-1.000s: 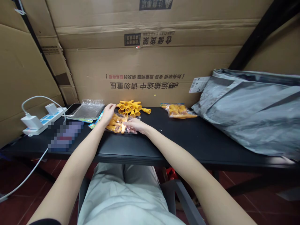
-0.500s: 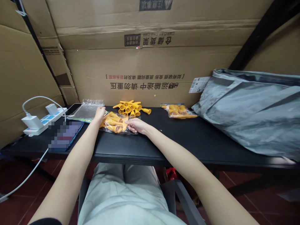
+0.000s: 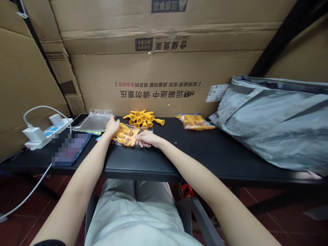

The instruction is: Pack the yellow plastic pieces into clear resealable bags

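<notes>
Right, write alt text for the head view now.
A person's right hand touches one end of a clear bag of yellow flared pieces on a black table, the left hand at its other end. Behind lie loose yellow pieces; to the right, another filled bag.

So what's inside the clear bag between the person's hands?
Several yellow-orange pieces show through the clear bag. The left hand covers part of its left end, the right hand part of its right; whatever lies beneath them can't be seen.

Cardboard panel (image 3: 102, 70): upside-down print, "注意事项" (image 3: 164, 6) beside warning triangle (image 3: 182, 5); "仓储货架" (image 3: 171, 43); "运输途中 请勿重压" (image 3: 152, 94).
</notes>
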